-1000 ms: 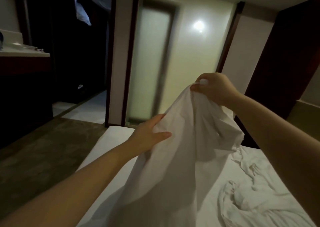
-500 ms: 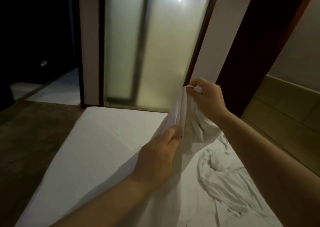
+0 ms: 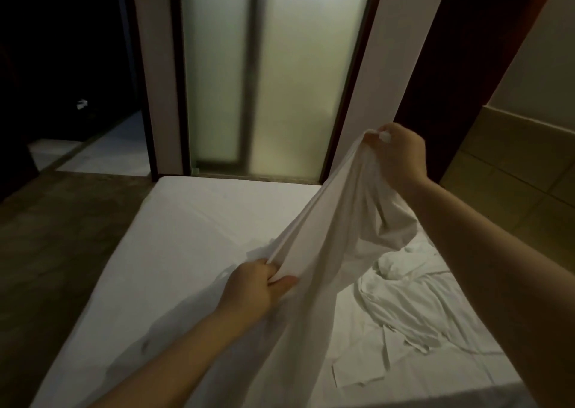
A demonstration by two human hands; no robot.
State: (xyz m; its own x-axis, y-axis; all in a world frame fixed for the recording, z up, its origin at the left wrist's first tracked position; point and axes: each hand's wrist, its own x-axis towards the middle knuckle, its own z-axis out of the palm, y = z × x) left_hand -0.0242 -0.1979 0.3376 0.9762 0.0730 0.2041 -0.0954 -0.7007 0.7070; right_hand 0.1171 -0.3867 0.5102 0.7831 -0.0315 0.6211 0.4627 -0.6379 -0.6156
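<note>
Far left of the frame is the dark, mottled floor [image 3: 62, 236], looks like flat carpet, with a pitch-black doorway above it. Top middle is a tall frosted glass panel [image 3: 280, 80], smooth and milky, in a dark frame. Below that the bed [image 3: 186, 236] fills the middle, a flat rectangle under a tight, smooth white cover with just a faint crease or two.

My left hand [image 3: 255, 289] is low, centre frame, fingers curled and thumb pressed in, bunching a fold of the white sheet [image 3: 329, 236]. The sheet is thin, soft cotton-looking stuff, stretched into a long diagonal band of pleats from that hand to the upper right, and the rest hangs down loosely onto the bed.

My right hand [image 3: 401, 158] is up high, right of centre, pinching the top edge of the sheet in its fingertips.

Lower right, a crumpled white pile of linen [image 3: 404, 308] lies rumpled on the bed. The far right edge is a wall [image 3: 513, 174] of olive square panels.
</note>
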